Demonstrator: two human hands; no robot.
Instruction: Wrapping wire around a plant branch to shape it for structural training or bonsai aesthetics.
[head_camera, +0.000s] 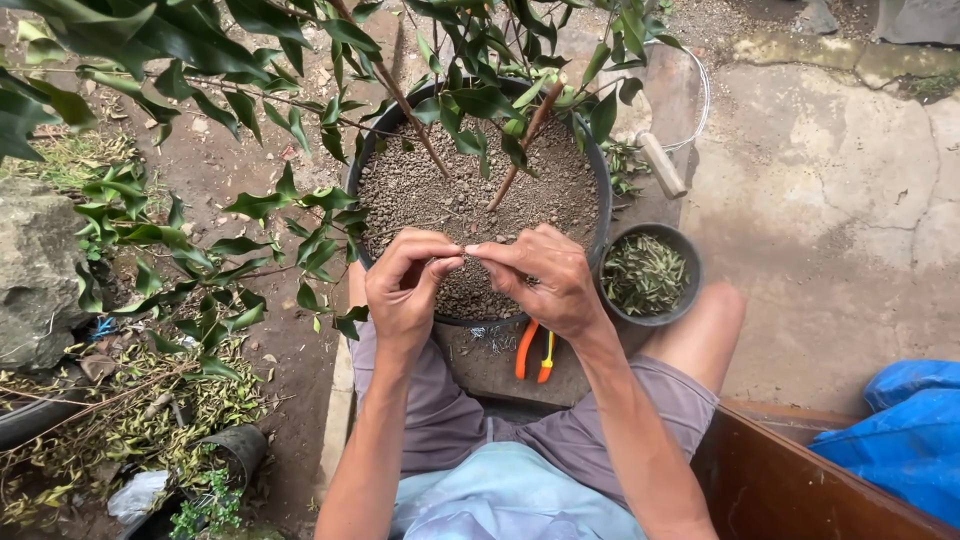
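At the far left a grey rock sits beside leafy branches that spread over bare earth; below them lie dry clippings and a small black pot tipped on its side. The left hand is raised over the near rim of the large black pot, its thumb and forefinger pinched narrow; the right hand meets it fingertip to fingertip, also pinched; something very thin seems held between them, but it is too small to tell what it is. The large pot stands between the person's knees, filled with gritty brown soil, from which two slim stems rise at a slant. Below the hands, orange-handled pliers lie on the ground just in front of the pot; to the right a small dark bowl holds green leaf cuttings, touching the large pot; farther right are cracked concrete and a blue tarp.
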